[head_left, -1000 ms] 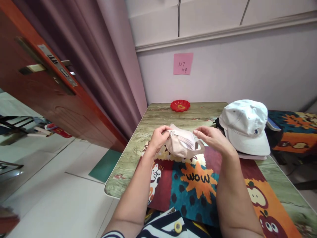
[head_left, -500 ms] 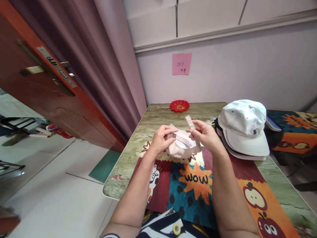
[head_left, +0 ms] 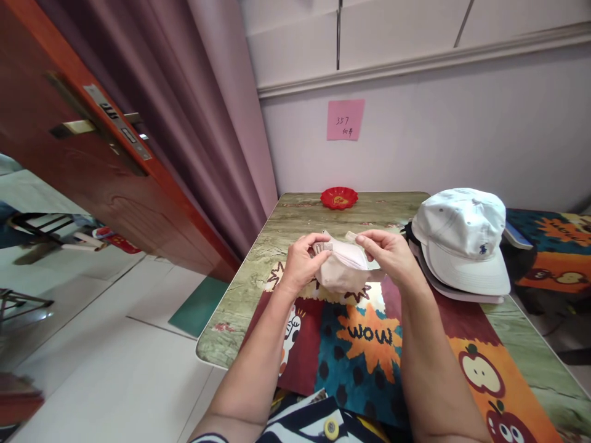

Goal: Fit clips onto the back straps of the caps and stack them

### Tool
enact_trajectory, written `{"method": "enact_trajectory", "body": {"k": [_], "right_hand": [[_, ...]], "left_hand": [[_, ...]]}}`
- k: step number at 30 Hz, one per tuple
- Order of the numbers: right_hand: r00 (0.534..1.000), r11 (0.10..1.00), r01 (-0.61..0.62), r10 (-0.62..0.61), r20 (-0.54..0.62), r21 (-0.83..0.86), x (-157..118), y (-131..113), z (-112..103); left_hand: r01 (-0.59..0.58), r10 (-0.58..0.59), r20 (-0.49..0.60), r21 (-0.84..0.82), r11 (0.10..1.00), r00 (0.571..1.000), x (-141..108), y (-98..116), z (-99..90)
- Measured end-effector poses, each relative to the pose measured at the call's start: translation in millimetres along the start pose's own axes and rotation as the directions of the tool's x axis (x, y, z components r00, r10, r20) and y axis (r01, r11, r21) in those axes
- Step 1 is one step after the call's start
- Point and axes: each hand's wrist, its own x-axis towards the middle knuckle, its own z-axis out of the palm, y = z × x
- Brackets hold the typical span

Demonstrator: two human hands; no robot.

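A pale pink cap (head_left: 344,275) is held over the table with its opening tipped up, so part of its inside shows. My left hand (head_left: 305,258) pinches the cap's left side, at the buckle end of the back strap. Between the thumb and fingers of my right hand (head_left: 382,251) is the loose strap (head_left: 351,236), its light tip sticking out to the left above the cap. The two strap ends are apart. My right fingers partly hide the cap's right side.
A stack of caps, a white one (head_left: 462,240) on top, stands at the right. A red scalloped dish (head_left: 339,197) lies at the table's back. A patterned mat (head_left: 337,363) covers the table's front. An open wooden door (head_left: 115,172) is at the left.
My right hand has lowered the strap tip, which stood up before and now points left toward the cap. The cap is tipped a little differently. The whole view has shifted slightly.
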Motion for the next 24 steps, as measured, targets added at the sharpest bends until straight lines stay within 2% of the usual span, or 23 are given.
{"method": "enact_trajectory", "body": {"k": [5,8,11,14,15,17,20,24], "right_hand": [[0.999,0.997,-0.016,0.019,0.042,-0.075,-1,-3,14],[0.996,0.993,-0.01,0.02,0.083,-0.116,-3,-6,20],[0.995,0.986,-0.028,0.044,0.094,-0.162,-3,-7,24],[0.993,0.984,-0.036,0.055,0.105,-0.177,-1,-3,26],[0.993,0.986,-0.032,0.051,0.111,-0.163,-1,-2,26],[0.992,0.994,-0.025,0.037,0.119,-0.104,0,0,28],[0.992,0.999,-0.039,0.039,0.12,0.0,1,2,30],[0.992,0.998,-0.053,0.05,0.115,0.022,1,1,34]], "left_hand": [[0.093,-0.093,0.011,-0.291,0.952,0.996,-3,-7,5.4],[0.118,-0.116,0.027,-0.36,0.925,0.993,-4,-10,8.1],[0.012,-0.02,-0.035,-0.222,0.975,0.999,-4,-7,5.3],[-0.136,0.146,-0.141,0.079,0.987,0.979,-2,1,-2.5],[-0.158,0.178,-0.143,0.144,0.977,0.973,-3,4,-4.9],[-0.155,0.172,-0.11,0.154,0.976,0.979,-3,6,-7.7],[-0.04,0.036,-0.061,-0.063,0.997,0.997,-5,2,-6.0],[0.129,-0.138,0.005,-0.388,0.912,0.99,-4,-10,-0.4]]}}
